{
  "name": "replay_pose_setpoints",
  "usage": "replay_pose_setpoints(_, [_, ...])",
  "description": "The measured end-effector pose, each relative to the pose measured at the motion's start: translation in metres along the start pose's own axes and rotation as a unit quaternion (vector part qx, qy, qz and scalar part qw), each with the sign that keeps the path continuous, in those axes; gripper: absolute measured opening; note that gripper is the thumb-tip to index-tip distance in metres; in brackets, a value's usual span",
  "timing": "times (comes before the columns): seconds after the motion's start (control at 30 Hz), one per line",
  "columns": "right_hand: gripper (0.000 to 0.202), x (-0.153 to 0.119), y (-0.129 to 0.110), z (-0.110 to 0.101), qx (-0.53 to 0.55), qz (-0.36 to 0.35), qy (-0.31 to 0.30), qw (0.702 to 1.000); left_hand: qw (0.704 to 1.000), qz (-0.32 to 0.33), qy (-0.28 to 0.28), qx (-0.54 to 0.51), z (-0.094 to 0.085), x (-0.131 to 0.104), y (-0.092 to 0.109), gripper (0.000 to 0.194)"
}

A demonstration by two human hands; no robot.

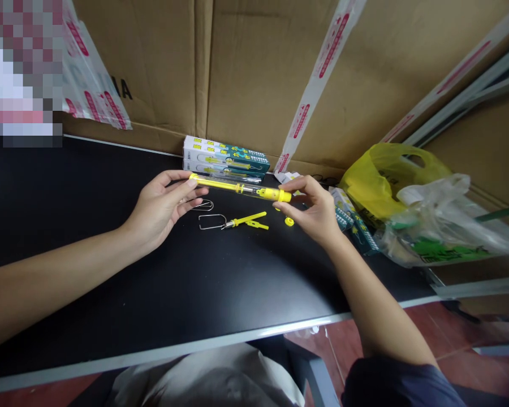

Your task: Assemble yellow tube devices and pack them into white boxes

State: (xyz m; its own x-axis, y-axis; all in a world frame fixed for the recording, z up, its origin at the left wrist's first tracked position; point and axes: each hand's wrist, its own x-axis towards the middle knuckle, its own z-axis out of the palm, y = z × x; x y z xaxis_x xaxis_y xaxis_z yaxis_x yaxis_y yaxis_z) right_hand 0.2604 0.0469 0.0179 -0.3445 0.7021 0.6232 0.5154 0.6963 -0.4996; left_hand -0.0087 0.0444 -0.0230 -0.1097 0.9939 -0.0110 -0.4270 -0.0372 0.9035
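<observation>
A clear tube with yellow parts inside [248, 191] is held up nearly level between my two hands. My left hand [163, 203] pinches its left end between thumb and fingers. At the right, my right hand [311, 206] grips the yellow cap end with thumb and index finger. Below the tube, on the black table [195, 299], lie a yellow rod with a metal tip [248, 219], a bent wire hook [212, 221], a small flat yellow piece [257, 225] and a yellow ring [289, 221]. Another wire hook [206, 205] lies partly behind my left fingers.
Printed boxes [227, 158] are stacked against the cardboard behind. More boxes [362, 232] lie beyond my right hand, beside a yellow plastic bag [373, 181] and a clear plastic bag [453, 220]. The table's pale front edge [212, 343] runs below my arms.
</observation>
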Motion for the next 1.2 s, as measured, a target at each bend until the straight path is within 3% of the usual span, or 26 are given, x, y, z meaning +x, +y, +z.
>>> replay_pose_setpoints(0.27, [0.031, -0.001, 0.0, 0.0, 0.003, -0.013, 0.008, 1.0, 1.0, 0.006, -0.018, 0.014, -0.003, 0.004, -0.001, 0.014])
replay_pose_setpoints(0.6, [0.04, -0.002, 0.002, 0.009, 0.081, 0.061, 0.015, 0.995, 0.997, 0.076, -0.023, 0.015, -0.001, 0.001, 0.005, 0.011])
replay_pose_setpoints(0.9, [0.031, -0.006, 0.0, 0.011, 0.001, -0.019, 0.038, 0.999, 0.996, 0.09, -0.003, 0.024, 0.001, 0.001, 0.006, 0.014])
replay_pose_setpoints(1.2, [0.026, -0.006, 0.002, 0.014, 0.005, -0.042, 0.035, 0.998, 0.995, 0.097, 0.001, 0.009, 0.001, 0.0, 0.005, 0.014])
